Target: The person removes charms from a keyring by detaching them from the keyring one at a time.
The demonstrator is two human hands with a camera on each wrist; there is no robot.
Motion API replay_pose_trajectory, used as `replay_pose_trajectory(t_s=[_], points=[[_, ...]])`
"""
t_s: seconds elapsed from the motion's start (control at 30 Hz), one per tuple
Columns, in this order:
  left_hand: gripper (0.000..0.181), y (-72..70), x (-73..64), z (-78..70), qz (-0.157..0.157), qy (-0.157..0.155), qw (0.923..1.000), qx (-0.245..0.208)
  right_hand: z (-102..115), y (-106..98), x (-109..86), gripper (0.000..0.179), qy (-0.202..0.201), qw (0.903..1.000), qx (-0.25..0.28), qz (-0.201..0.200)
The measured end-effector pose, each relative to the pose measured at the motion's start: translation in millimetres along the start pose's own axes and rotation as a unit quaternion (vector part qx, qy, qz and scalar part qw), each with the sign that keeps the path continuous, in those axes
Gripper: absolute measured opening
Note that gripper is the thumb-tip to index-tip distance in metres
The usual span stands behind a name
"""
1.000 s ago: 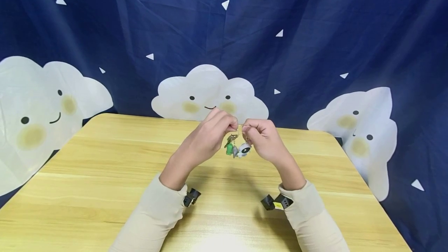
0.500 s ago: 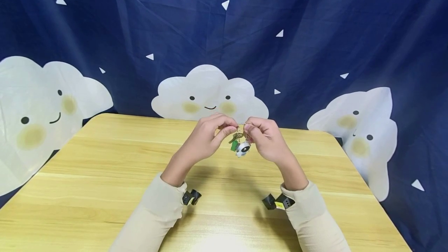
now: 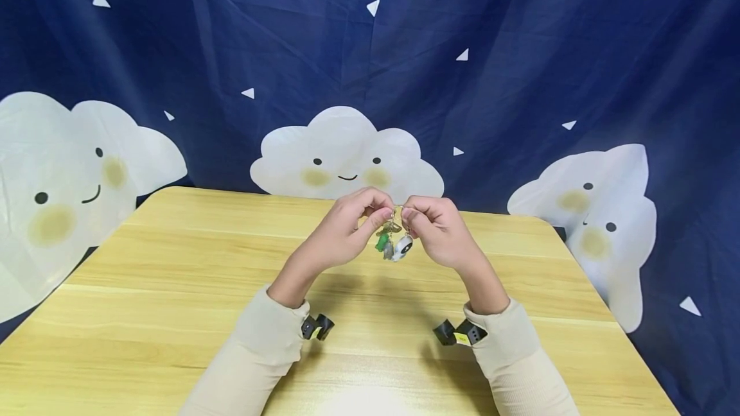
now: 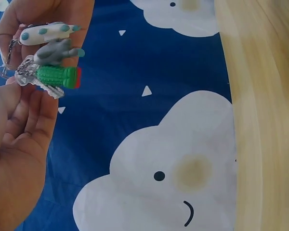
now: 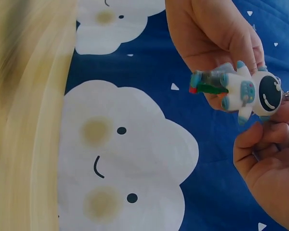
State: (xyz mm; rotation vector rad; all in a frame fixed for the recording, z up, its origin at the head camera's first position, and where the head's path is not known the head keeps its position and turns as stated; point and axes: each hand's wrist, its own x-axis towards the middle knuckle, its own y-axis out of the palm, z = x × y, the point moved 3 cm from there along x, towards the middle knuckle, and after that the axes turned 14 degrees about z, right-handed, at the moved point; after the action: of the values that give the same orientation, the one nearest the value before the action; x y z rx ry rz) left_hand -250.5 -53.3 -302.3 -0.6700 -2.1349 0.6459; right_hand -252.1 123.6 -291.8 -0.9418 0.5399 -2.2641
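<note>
Both hands hold up a keyring [image 3: 397, 207] over the table's far half. My left hand [image 3: 347, 230] pinches its left side between thumb and fingers. My right hand [image 3: 440, 230] pinches the right side with thumb and curled forefinger. Several charms dangle below between the hands. On the right hangs a white and blue astronaut figure [image 5: 245, 94] with a black visor. A green cactus-like charm [image 4: 57, 77] with a red end, a grey figure [image 4: 54, 52] and a silvery metal piece [image 4: 28, 74] hang to its left. Fingers partly hide the ring.
The pale wooden table [image 3: 191, 262] spreads under both arms. A dark blue curtain [image 3: 324, 37] with white smiling clouds [image 3: 347, 140] hangs behind its far edge. Black wrist cameras [image 3: 317, 326] sit at both cuffs.
My left hand's fingers have loosened from a tight curl into a thumb-and-finger pinch. The charms have swung and turned beneath the ring. The right hand has barely shifted.
</note>
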Motion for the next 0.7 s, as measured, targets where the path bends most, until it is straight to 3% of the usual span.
replay_pose_trajectory(t_s=[0.17, 0.43, 0.7], points=[[0.006, 1.8, 0.7, -2.9, 0.0, 0.024, 0.9994, 0.026, 0.3, -0.7, -0.6, 0.035, -0.001, 1.0, 0.002, -0.004], [0.002, 1.9, 2.7, -7.2, -0.042, 0.077, 0.9925, 0.086, 0.1, -3.0, -0.5, 0.035, 0.003, 0.9998, -0.008, -0.019], [0.004, -3.7, 0.3, -4.4, -0.08, 0.062, 0.9894, 0.104, -1.4, -4.5, -0.1, 0.034, 0.003, 0.9995, -0.009, -0.029]])
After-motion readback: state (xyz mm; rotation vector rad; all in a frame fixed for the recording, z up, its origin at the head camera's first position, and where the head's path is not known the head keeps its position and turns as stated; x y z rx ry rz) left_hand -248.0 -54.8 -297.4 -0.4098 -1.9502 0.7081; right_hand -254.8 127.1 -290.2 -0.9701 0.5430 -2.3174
